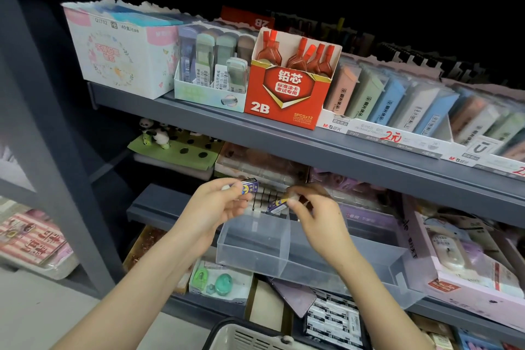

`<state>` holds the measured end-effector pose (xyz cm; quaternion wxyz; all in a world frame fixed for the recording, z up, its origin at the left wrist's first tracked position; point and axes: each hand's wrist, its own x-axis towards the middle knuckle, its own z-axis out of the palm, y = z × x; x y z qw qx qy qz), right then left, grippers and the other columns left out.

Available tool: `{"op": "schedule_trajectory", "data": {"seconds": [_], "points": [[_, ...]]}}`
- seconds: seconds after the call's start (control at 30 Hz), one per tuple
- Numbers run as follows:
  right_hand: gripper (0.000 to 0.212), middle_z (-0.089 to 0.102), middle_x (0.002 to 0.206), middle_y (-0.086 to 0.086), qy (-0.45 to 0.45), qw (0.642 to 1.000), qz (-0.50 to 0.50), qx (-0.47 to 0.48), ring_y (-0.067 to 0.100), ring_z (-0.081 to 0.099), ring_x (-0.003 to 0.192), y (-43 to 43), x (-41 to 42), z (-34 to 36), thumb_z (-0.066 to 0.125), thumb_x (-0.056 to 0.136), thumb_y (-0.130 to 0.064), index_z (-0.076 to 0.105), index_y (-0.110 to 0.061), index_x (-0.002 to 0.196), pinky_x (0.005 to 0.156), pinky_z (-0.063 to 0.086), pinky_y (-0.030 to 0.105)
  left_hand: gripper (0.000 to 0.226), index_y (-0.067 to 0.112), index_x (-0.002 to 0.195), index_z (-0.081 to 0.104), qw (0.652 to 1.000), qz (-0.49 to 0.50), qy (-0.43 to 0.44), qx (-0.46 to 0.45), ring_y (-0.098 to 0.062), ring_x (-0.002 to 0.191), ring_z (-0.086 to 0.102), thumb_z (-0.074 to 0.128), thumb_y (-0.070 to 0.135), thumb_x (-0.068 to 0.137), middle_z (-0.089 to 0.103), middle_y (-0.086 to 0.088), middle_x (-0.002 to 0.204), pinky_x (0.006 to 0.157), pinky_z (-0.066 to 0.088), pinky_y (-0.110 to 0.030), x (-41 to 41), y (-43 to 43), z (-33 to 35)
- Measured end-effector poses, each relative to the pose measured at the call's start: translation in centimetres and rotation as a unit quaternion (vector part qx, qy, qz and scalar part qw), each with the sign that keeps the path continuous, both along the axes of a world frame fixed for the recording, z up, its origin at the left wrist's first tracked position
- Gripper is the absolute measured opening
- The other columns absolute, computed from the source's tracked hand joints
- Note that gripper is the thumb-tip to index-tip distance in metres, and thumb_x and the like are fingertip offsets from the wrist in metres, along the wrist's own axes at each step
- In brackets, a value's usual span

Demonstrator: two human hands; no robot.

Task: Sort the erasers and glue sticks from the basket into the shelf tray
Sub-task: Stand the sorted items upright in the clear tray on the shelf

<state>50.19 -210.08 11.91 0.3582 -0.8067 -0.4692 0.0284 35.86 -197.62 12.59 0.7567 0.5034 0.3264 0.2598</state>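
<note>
Left grip [217,203], right grip [314,214]: apparently erasers [249,187]

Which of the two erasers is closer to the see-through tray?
The eraser in the right hand: it is right by the clear tray at its back rim, while the other eraser in the left hand is held higher.

Stationery shop — grey shelves [326,148] carry retail display boxes: a red 2B lead box [284,99], boxed lead cases [397,99] with handwritten price labels [393,137].

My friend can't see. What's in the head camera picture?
The left hand pinches a purple eraser and the right hand a second eraser, above a clear shelf tray. A red 2B box stands higher up; a basket sits below.
</note>
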Motion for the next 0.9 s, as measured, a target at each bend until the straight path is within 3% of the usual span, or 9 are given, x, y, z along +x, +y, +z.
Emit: {"op": "schedule_trajectory", "data": {"seconds": [0.1,0.3,0.4,0.57,0.67,0.8,0.9], "points": [[0.014,0.059,0.096,-0.001,-0.047,0.998,0.002,-0.049,0.009,0.048,0.076,0.8,0.4,0.4,0.055,0.094,-0.018,0.065,-0.011,0.101,0.063,0.032,0.015,0.015,0.006,0.093,0.062,0.999,0.031,0.012,-0.029,-0.014,0.062,0.056,0.048,0.009,0.098,0.067,-0.01,0.075,0.05,0.049,-0.016,0.0,0.4,0.2],[0.022,0.064,0.107,0.006,-0.059,0.99,0.019,-0.124,0.024,0.055,0.103,2.8,-0.1,-0.2,0.053,0.095,-0.02,0.064,-0.009,0.11,0.082,0.039,0.026,0.021,0.01,0.087,0.063,0.997,0.048,0.04,-0.04,-0.011,0.055,0.052,0.045,0.008,0.097,0.066,-0.006,0.066,0.047,0.045,-0.016,0.1,0.7,0.2],[0.026,0.066,0.108,0.006,-0.02,0.993,0.004,-0.12,0.023,0.056,0.104,3.6,-0.6,-0.9,0.056,0.094,-0.023,0.062,-0.011,0.117,0.086,0.042,0.027,0.02,0.011,0.089,0.063,0.997,0.045,0.042,-0.041,-0.012,0.058,0.053,0.045,0.007,0.097,0.066,-0.008,0.072,0.048,0.044,-0.016,0.1,0.7,0.3],[0.021,0.069,0.101,0.003,-0.039,0.99,-0.006,-0.132,0.022,0.058,0.099,4.1,-1.0,-2.5,0.059,0.092,-0.025,0.07,-0.01,0.101,0.088,0.044,0.03,0.017,0.01,0.095,0.062,0.998,0.042,0.043,-0.037,-0.013,0.061,0.054,0.045,0.007,0.097,0.067,-0.008,0.076,0.046,0.045,-0.015,0.0,0.8,0.2],[0.019,0.068,0.095,-0.004,-0.103,0.988,0.011,-0.116,0.024,0.053,0.101,3.6,-0.6,-3.1,0.058,0.09,-0.03,0.074,-0.019,0.089,0.095,0.038,0.032,0.019,0.013,0.095,0.064,0.998,0.026,0.047,-0.018,-0.012,0.066,0.056,0.047,0.006,0.097,0.069,-0.007,0.08,0.051,0.046,-0.016,-0.2,0.8,0.2],[0.024,0.058,0.11,-0.009,-0.125,0.982,0.034,-0.139,0.022,0.042,0.112,2.5,-0.2,-2.5,0.05,0.093,-0.036,0.072,-0.032,0.101,0.099,0.028,0.034,0.017,0.016,0.1,0.067,0.997,-0.011,0.06,0.045,-0.012,0.076,0.061,0.056,0.006,0.093,0.073,-0.007,0.092,0.064,0.047,-0.021,-0.6,0.7,-0.1],[0.022,0.059,0.114,-0.012,-0.03,0.998,0.028,-0.052,0.013,0.047,0.116,1.9,-0.3,-1.8,0.054,0.094,-0.035,0.069,-0.03,0.11,0.107,0.031,0.035,0.017,0.015,0.102,0.068,0.994,-0.032,0.068,0.075,-0.012,0.078,0.065,0.063,0.006,0.088,0.074,-0.004,0.09,0.068,0.048,-0.023,-0.7,0.5,-0.2]]}}
